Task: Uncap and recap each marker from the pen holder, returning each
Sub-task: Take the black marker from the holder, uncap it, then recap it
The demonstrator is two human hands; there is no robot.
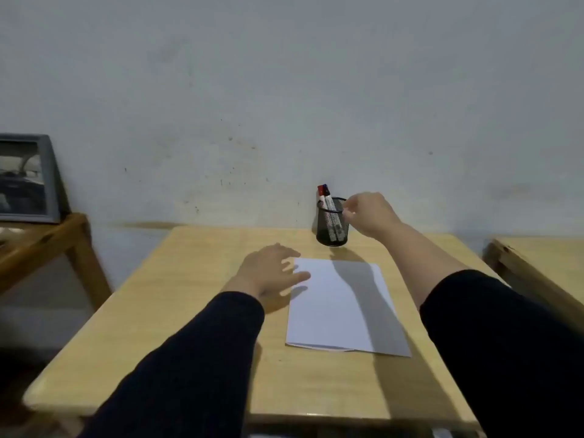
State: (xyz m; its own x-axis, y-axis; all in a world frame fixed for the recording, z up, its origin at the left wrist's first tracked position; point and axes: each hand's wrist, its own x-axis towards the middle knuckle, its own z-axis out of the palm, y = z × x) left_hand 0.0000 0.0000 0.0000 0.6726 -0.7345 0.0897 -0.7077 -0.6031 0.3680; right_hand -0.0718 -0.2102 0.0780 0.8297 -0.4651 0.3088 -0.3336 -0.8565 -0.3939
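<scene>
A black mesh pen holder [331, 233] stands at the far edge of the wooden table, close to the wall. Two white markers lean in it, one with a red cap [320, 189] and one with a dark blue cap [326, 188]. My right hand [369, 214] hovers at the holder's right rim, fingers curled and pinched near the rim; nothing is visibly held. My left hand [271, 268] rests palm down on the table, fingers spread, its fingertips touching the left edge of a white sheet of paper [341, 306].
The light wooden table [177, 327] fills the foreground. A second wooden table [537, 257] stands to the right, and a wooden stand [47, 241] with a grey picture frame [28, 181] to the left. A grey wall lies directly behind.
</scene>
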